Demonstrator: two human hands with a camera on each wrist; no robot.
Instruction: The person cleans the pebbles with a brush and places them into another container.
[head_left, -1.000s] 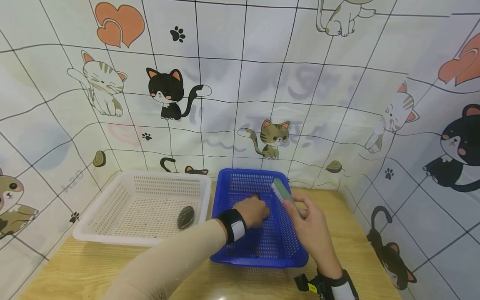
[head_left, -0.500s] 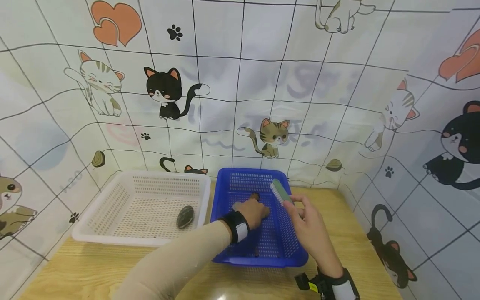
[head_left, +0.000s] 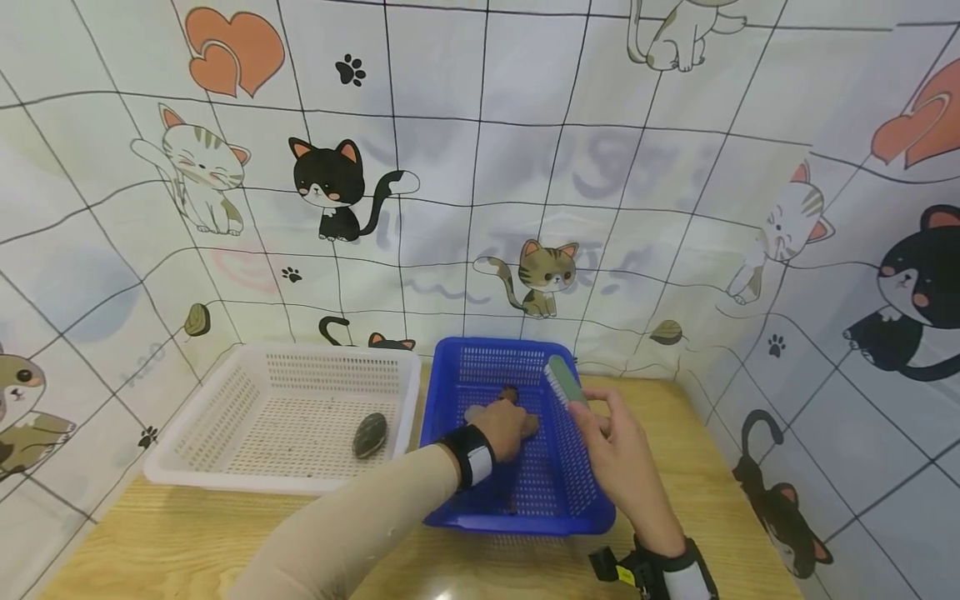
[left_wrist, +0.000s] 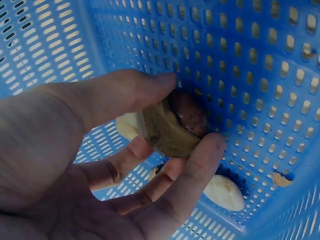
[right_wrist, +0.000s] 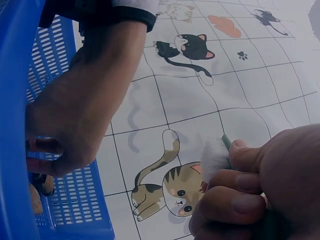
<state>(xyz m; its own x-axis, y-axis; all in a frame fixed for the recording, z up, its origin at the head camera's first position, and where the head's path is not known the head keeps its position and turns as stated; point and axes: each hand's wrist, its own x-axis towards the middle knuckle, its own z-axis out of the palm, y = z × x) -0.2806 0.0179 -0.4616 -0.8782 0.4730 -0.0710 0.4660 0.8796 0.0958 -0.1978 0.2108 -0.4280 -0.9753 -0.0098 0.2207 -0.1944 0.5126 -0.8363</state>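
Note:
In the blue basket [head_left: 566, 521] my left hand [head_left: 504, 429] reaches down. The left wrist view shows its thumb and fingers pinching an olive-brown shellfish [left_wrist: 167, 130] with a reddish-brown oval side. A whitish shell [left_wrist: 225, 193] lies below the fingertips, and a pale shell [left_wrist: 128, 125] shows partly behind the held one. My right hand [head_left: 622, 454] grips a green scrubbing brush [head_left: 567, 383] above the basket's right side, its white bristles facing left. Most of the brush handle is hidden by the fingers in the right wrist view.
A white basket [head_left: 180, 475] stands to the left, with one dark ribbed clam [head_left: 370, 436] inside. A brown shell [head_left: 510, 393] lies beyond my left hand. Both baskets stand on a wooden table [head_left: 165, 533] before a cat-print wall covering [head_left: 442, 158].
My left hand has shifted slightly within the blue basket, uncovering a pale shell beside it. My right hand with the brush has stayed nearly still.

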